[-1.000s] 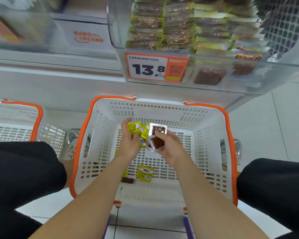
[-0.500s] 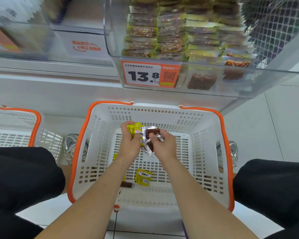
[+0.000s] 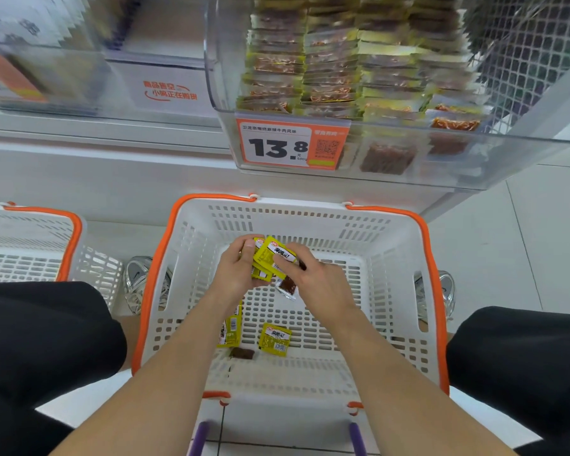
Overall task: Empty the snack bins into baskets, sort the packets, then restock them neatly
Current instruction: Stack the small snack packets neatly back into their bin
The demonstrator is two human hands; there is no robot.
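Fingers [image 3: 248, 248] of left hand [image 3: 234, 274] and right hand [image 3: 316, 281] pinch small yellow packets [image 3: 270, 255].

The one camera sits on the person's head, tipped forward and steeply down. It looks close onto the white basket [image 3: 310, 222] on the floor between the knees [image 3: 46, 340], forearms [image 3: 165, 373] reaching in from the bottom edge, and the clear snack bin [image 3: 408, 182] looms near at the top.

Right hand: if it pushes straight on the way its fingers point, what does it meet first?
The yellow packets held in the left hand; the right hand, pinching a clear packet, touches them now. Past those, probably the far wall of the white basket, though depth is unclear.
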